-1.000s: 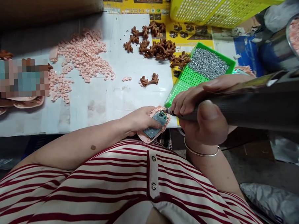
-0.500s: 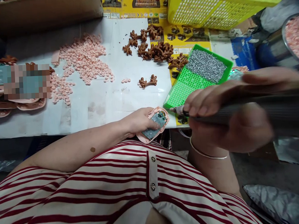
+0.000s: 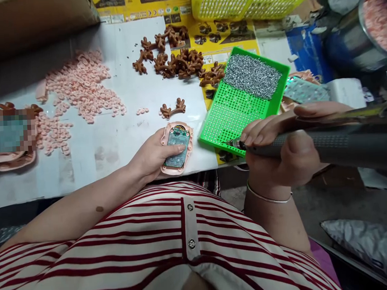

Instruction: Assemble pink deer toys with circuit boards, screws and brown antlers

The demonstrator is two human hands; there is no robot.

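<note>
My left hand grips a pink plastic shell with a grey-blue board set inside it, the thumb pressed on the board. At the shell's top, green circuitry and a round yellow-ringed part show. My right hand is wrapped round a dark electric screwdriver that points left. Its bit is over the near part of a green perforated tray; whether the tip touches the tray I cannot tell. Small silver screws are heaped at the tray's far end.
Brown antler-shaped pieces lie behind, one pair closer. Small pink parts spread leftward beside more shells. A yellow basket, a cardboard box and a metal bucket of pink parts stand around.
The view has shifted, with the table items now lower left. My left hand has lifted the shell away from my body and turned it upright; the screwdriver's tip now lies over the tray.
</note>
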